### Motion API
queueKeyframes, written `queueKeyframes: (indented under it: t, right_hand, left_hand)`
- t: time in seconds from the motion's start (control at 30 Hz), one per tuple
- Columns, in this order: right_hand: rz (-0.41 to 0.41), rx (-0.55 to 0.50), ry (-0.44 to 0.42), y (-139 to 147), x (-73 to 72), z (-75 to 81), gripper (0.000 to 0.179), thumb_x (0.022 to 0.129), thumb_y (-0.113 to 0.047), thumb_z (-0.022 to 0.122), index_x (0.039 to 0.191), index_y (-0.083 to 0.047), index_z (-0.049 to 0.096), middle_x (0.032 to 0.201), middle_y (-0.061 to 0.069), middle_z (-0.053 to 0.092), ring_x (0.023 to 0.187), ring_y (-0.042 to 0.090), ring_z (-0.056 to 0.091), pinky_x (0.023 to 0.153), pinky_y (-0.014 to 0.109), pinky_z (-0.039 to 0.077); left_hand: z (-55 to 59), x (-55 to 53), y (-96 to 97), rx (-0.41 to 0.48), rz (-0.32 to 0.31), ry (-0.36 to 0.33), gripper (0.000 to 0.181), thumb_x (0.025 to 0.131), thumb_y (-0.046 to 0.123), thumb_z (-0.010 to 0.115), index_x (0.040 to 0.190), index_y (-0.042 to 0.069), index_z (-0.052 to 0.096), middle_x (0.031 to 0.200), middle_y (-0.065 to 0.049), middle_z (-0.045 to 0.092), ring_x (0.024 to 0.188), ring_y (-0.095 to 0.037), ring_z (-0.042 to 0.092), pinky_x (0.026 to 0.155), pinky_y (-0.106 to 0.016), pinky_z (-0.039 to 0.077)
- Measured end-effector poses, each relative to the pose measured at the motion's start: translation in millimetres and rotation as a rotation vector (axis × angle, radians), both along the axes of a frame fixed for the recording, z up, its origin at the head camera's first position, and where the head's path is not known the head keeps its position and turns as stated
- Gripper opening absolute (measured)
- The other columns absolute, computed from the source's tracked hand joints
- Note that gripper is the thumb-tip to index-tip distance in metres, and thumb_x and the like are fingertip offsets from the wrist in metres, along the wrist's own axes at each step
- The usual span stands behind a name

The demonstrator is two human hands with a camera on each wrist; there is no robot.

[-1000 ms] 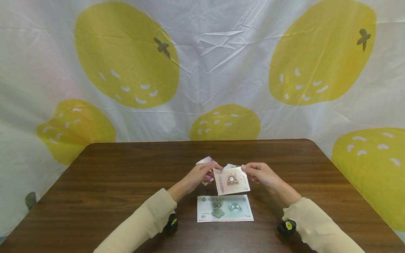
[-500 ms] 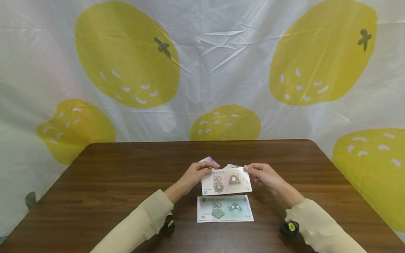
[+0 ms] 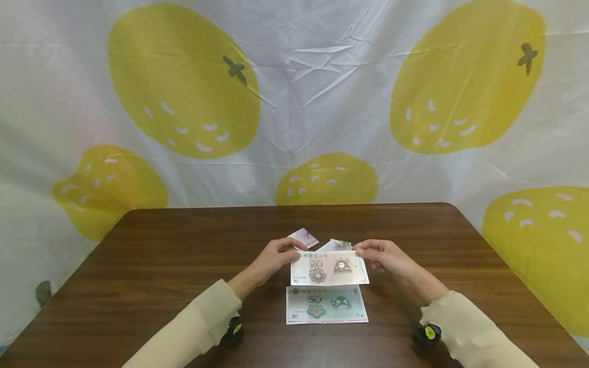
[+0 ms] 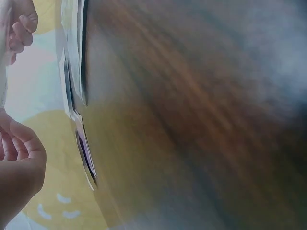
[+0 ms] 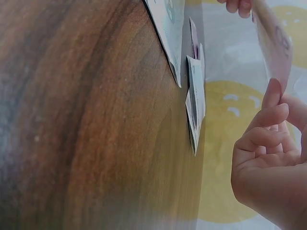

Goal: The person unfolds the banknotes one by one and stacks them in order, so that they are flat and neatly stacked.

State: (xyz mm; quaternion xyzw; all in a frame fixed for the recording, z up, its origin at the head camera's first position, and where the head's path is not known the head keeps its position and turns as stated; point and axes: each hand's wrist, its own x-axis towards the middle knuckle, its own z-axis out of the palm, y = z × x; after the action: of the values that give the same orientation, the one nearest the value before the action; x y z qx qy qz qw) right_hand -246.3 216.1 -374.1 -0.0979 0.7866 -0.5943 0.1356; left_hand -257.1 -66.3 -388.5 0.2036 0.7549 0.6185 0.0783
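Note:
A pale pinkish-brown banknote [image 3: 329, 268] marked 20 is stretched flat between both hands. My left hand [image 3: 276, 259] pinches its upper left corner, while my right hand [image 3: 386, 258] pinches the upper right corner. In the right wrist view the note [image 5: 274, 45] hangs raised off the table, with the thumb and forefinger at its edge. Below it in the head view, a green banknote [image 3: 326, 306] marked 50 lies on the table, its top edge overlapped by the held note. The left wrist view catches the left hand [image 4: 24, 158] at its edge.
Behind the held note lie a purple banknote [image 3: 303, 237] and a pale note with some green [image 3: 337, 246], both partly covered in the head view. They rest on the brown wooden table [image 3: 184, 255]. A lemon-print cloth [image 3: 322, 102] hangs behind the table.
The left hand moved left along the 20 note and now pinches its upper left corner, so the whole front shows. Both hands and the note came slightly nearer, over the 50 note's top edge.

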Motion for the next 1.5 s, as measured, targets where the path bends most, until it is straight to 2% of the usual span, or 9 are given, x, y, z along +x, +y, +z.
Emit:
queueKeyframes:
  t: [0.1, 0.2, 0.33, 0.57, 0.77, 1.0, 1.13, 1.3, 1.5]
  right_hand:
    - [0.010, 0.018, 0.002, 1, 0.9, -1.0, 0.035, 0.085, -0.022, 0.059, 0.107, 0.004, 0.057, 0.074, 0.004, 0.053, 0.055, 0.015, 0.040, 0.049, 0.024, 0.033]
    - [0.011, 0.037, 0.002, 1, 2.1, -1.5, 0.035, 0.083, -0.023, 0.060, 0.107, 0.003, 0.058, 0.076, 0.005, 0.055, 0.056, 0.015, 0.040, 0.049, 0.024, 0.033]
    - [0.035, 0.065, 0.008, 2, 3.8, -2.5, 0.034, 0.083, -0.024, 0.061, 0.106, 0.001, 0.059, 0.076, 0.004, 0.055, 0.055, 0.015, 0.040, 0.048, 0.023, 0.033]
    - [0.122, 0.093, 0.031, 3, 5.7, -5.3, 0.029, 0.082, -0.019, 0.061, 0.101, 0.003, 0.060, 0.061, -0.001, 0.048, 0.052, 0.012, 0.040, 0.045, 0.021, 0.031]
    - [0.152, 0.123, 0.018, 3, 6.6, -9.2, 0.027, 0.082, -0.021, 0.062, 0.098, 0.000, 0.062, 0.060, -0.001, 0.049, 0.051, 0.012, 0.040, 0.045, 0.021, 0.031]
    - [0.191, 0.118, 0.006, 0, 8.4, -18.1, 0.024, 0.081, -0.017, 0.062, 0.095, 0.003, 0.061, 0.058, -0.001, 0.048, 0.049, 0.009, 0.040, 0.042, 0.020, 0.029]
    - [0.212, 0.145, 0.016, -1, 8.9, -22.9, 0.022, 0.081, -0.017, 0.062, 0.093, 0.001, 0.061, 0.057, 0.000, 0.047, 0.049, 0.009, 0.040, 0.041, 0.020, 0.029]
    - [0.218, 0.177, 0.023, -2, 9.4, -25.7, 0.020, 0.080, -0.018, 0.063, 0.090, 0.000, 0.062, 0.056, -0.001, 0.047, 0.048, 0.010, 0.039, 0.040, 0.019, 0.028]
    - [0.222, 0.195, 0.031, -3, 9.6, -27.3, 0.018, 0.078, -0.015, 0.065, 0.088, -0.001, 0.063, 0.058, 0.000, 0.049, 0.048, 0.009, 0.040, 0.039, 0.018, 0.027]
  left_hand:
    - [-0.9, 1.8, -2.1, -0.001, -0.031, -0.028, 0.022, 0.080, 0.001, 0.053, 0.100, -0.006, 0.060, 0.095, -0.011, 0.062, 0.074, -0.014, 0.053, 0.064, -0.033, 0.046]
    - [-1.7, 4.0, -3.5, -0.029, -0.035, -0.058, 0.022, 0.080, 0.002, 0.055, 0.101, -0.006, 0.060, 0.097, -0.010, 0.062, 0.075, -0.014, 0.054, 0.063, -0.028, 0.046]
    - [-1.7, 7.4, -5.9, -0.096, -0.016, -0.065, 0.019, 0.080, 0.004, 0.058, 0.097, -0.002, 0.063, 0.088, -0.005, 0.062, 0.069, -0.013, 0.052, 0.059, -0.026, 0.044]
    - [-2.5, 11.6, -11.2, -0.154, -0.082, -0.055, 0.014, 0.079, 0.006, 0.061, 0.092, 0.000, 0.061, 0.066, -0.001, 0.053, 0.057, -0.012, 0.045, 0.052, -0.026, 0.038]
    - [-4.3, 15.1, -12.2, -0.156, -0.131, -0.053, 0.013, 0.078, 0.004, 0.062, 0.089, -0.003, 0.059, 0.061, 0.001, 0.050, 0.052, -0.010, 0.043, 0.048, -0.024, 0.036]
    - [-7.1, 18.1, -12.7, -0.187, -0.147, -0.037, 0.013, 0.077, 0.002, 0.063, 0.086, -0.006, 0.058, 0.058, 0.002, 0.049, 0.048, -0.008, 0.041, 0.046, -0.023, 0.034]
    - [-9.6, 17.4, -12.9, -0.233, -0.160, -0.012, 0.010, 0.076, 0.002, 0.064, 0.083, -0.004, 0.059, 0.056, 0.002, 0.048, 0.047, -0.008, 0.040, 0.045, -0.021, 0.033]
    - [-8.7, 19.7, -11.4, -0.314, -0.192, 0.073, 0.008, 0.075, 0.002, 0.065, 0.080, -0.001, 0.060, 0.057, 0.002, 0.050, 0.048, -0.008, 0.041, 0.044, -0.020, 0.034]
    - [-10.0, 19.7, -9.9, -0.414, -0.193, 0.161, 0.007, 0.075, 0.005, 0.066, 0.077, 0.004, 0.060, 0.058, 0.005, 0.051, 0.051, -0.005, 0.044, 0.046, -0.020, 0.035]
